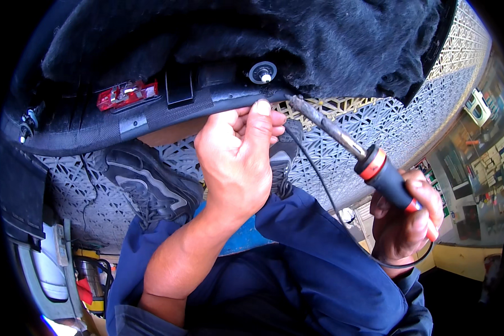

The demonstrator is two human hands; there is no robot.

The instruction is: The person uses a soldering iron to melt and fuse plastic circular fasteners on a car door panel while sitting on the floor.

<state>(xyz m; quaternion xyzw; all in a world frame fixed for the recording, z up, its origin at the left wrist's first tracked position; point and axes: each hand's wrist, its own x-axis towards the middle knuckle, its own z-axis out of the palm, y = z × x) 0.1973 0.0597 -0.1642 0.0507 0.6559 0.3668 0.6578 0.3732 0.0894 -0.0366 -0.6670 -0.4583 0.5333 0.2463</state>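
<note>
A soldering iron with a black and red handle is gripped in my right hand. Its dark, crusted tip reaches the lower edge of a black car trim panel, just right of my left fingers. My left hand is closed on that same edge, its thumb on the front and its other fingers curled, partly hidden. Right above the thumb, a round black fitting with a white centre sits on the panel. To its left are a rectangular slot and a red lamp.
Black fleecy lining covers the panel's upper part. The iron's cable loops down past my knee. Below lie a grey lattice floor mat and my dark shoes. A yellow and black tool stands at the lower left.
</note>
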